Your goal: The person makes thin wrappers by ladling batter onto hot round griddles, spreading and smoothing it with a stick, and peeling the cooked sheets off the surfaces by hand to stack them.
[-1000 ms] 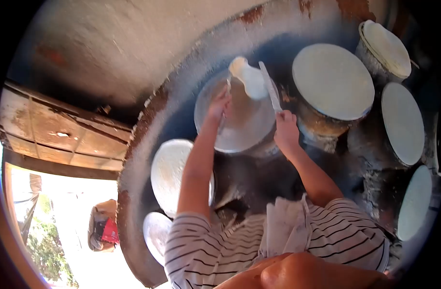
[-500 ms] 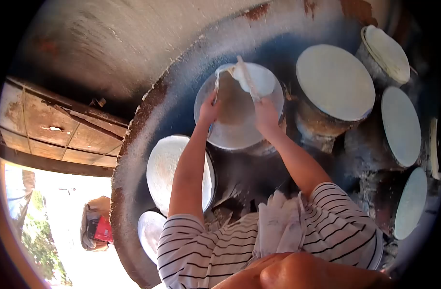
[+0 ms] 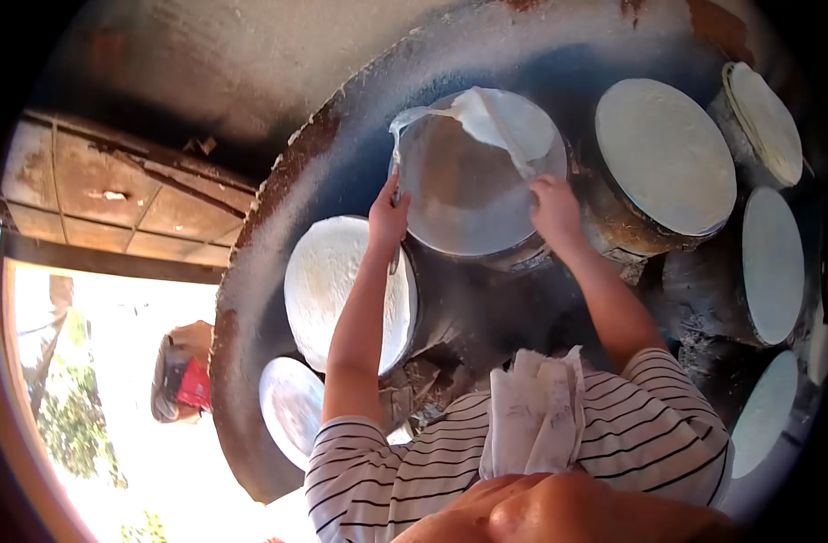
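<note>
A white-coated plate point(image 3: 313, 290) is seen at the left, then the left hand point(image 3: 389, 215), by which a thin implement point(image 3: 394, 260) is gripped; whether the film is pinched too cannot be told. From beside that hand the pale film point(image 3: 527, 131) is stretched to the far side of the griddle point(image 3: 473, 190) — probably light, soft and easily torn, best supported along its edge. A flat stick point(image 3: 504, 129), laid across it, is held in the right hand's point(image 3: 552, 204) closed fingers.

We see a smooth, dull, metal-looking griddle point(image 3: 473, 226) under a smooth white dough sheet point(image 3: 523, 136). Around it we find a rough, bumpy flatbread point(image 3: 319, 294), a coarse, powdery wall point(image 3: 360, 127) and a creased cloth towel point(image 3: 533, 412).
</note>
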The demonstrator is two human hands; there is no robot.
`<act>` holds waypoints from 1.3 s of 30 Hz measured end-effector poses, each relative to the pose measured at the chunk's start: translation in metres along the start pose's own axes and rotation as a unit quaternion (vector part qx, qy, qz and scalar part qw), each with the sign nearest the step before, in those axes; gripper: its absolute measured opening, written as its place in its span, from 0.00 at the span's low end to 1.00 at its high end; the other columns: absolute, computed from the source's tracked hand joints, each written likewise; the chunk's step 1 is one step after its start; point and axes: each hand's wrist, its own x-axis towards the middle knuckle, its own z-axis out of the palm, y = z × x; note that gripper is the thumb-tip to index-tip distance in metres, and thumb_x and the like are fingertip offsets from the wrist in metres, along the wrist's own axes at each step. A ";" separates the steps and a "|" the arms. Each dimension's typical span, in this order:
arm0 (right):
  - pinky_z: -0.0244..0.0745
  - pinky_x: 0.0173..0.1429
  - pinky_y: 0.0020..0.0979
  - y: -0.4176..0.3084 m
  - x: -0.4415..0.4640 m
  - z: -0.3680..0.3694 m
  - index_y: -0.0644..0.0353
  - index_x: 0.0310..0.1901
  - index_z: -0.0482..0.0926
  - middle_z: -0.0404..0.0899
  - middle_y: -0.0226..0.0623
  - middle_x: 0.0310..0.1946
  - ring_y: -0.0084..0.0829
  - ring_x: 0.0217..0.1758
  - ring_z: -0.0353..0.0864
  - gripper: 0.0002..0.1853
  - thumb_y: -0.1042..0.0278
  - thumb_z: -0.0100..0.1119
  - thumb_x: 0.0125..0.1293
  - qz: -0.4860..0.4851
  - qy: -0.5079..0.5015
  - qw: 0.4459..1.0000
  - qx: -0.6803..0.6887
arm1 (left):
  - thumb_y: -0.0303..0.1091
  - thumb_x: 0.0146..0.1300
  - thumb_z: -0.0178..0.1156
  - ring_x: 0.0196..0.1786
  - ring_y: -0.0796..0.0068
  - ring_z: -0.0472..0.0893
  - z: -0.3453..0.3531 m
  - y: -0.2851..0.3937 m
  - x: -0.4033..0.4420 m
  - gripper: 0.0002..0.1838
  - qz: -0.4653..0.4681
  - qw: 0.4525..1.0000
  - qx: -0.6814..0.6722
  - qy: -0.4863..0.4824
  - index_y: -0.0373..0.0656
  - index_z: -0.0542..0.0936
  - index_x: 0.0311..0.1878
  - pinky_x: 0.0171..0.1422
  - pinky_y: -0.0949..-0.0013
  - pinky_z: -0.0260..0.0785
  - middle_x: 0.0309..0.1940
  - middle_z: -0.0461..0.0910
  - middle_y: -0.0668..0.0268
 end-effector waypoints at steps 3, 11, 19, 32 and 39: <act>0.74 0.54 0.37 -0.019 0.022 0.024 0.58 0.43 0.82 0.78 0.33 0.43 0.41 0.51 0.74 0.17 0.79 0.59 0.48 -0.032 -0.080 0.996 0.024 | 0.32 0.66 0.55 0.12 0.82 0.64 -0.008 -0.010 -0.021 0.28 0.088 0.995 0.019 0.047 0.54 0.64 0.70 0.16 0.74 0.58 0.15 0.68 0.70; 0.73 0.52 0.39 0.046 0.056 -0.038 0.60 0.40 0.83 0.79 0.37 0.41 0.41 0.49 0.76 0.16 0.80 0.59 0.46 -0.085 -0.036 0.992 -0.090 | 0.30 0.66 0.54 0.14 0.82 0.65 0.000 0.007 -0.065 0.28 0.034 0.997 -0.032 0.061 0.56 0.64 0.69 0.17 0.73 0.60 0.30 0.76 0.66; 0.72 0.51 0.41 0.015 0.117 0.019 0.64 0.37 0.82 0.78 0.43 0.39 0.45 0.45 0.76 0.13 0.81 0.57 0.46 -0.247 -0.242 0.938 0.033 | 0.34 0.64 0.55 0.24 0.74 0.76 0.034 0.052 -0.117 0.29 -0.169 0.975 -0.039 0.141 0.57 0.65 0.69 0.36 0.66 0.72 0.50 0.78 0.49; 0.73 0.48 0.39 0.098 0.210 0.006 0.60 0.36 0.83 0.80 0.40 0.39 0.45 0.44 0.76 0.14 0.79 0.56 0.44 -0.329 -0.204 0.919 0.079 | 0.32 0.66 0.55 0.13 0.85 0.63 0.109 0.082 -0.158 0.30 -0.194 0.959 -0.109 0.176 0.62 0.62 0.71 0.16 0.75 0.58 0.16 0.65 0.73; 0.72 0.47 0.39 0.060 0.149 0.012 0.62 0.33 0.81 0.79 0.43 0.36 0.46 0.44 0.77 0.12 0.79 0.55 0.43 -0.369 -0.340 0.841 0.203 | 0.33 0.66 0.54 0.13 0.84 0.65 0.126 0.098 -0.190 0.30 -0.250 0.949 -0.082 0.170 0.64 0.61 0.71 0.17 0.74 0.61 0.16 0.69 0.71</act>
